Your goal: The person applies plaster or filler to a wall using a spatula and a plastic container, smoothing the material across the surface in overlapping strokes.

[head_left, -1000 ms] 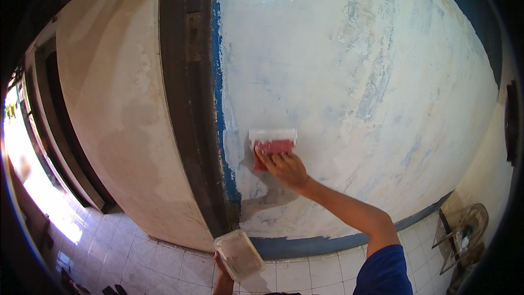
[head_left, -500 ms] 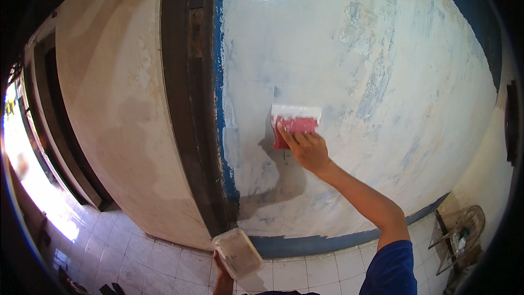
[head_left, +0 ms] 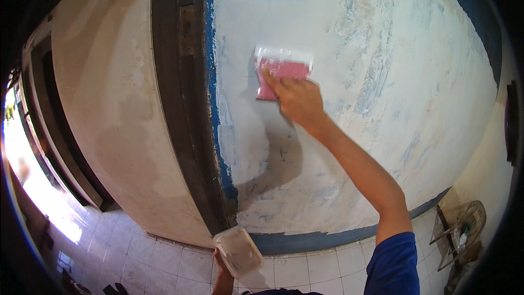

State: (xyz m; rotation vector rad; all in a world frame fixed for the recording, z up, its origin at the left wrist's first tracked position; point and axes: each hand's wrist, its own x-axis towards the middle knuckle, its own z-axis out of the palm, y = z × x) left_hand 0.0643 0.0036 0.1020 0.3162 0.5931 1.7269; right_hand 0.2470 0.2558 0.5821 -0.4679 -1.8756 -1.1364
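My right hand [head_left: 299, 101] is closed around a red putty scraper [head_left: 283, 71], index finger stretched along its face. The scraper's wide upper edge is coated in white putty and lies against the wall [head_left: 327, 153], which is patchy white over blue-grey. Low in the view, my left hand [head_left: 222, 266] grips a clear rectangular plastic container [head_left: 238, 251] by its left side. Whitish residue shows on the container; how much is inside I cannot tell. The left fingers are partly hidden behind it.
A dark wooden door frame [head_left: 188, 93] with a blue painted edge borders the wall on the left, beside a beige wall [head_left: 109, 104]. Blue-grey skirting [head_left: 305, 242] runs above the tiled floor [head_left: 322, 267]. A chair [head_left: 464, 229] with things on it stands at the right.
My right hand has slid the scraper up the wall and slightly left. My left hand and the container have hardly moved.
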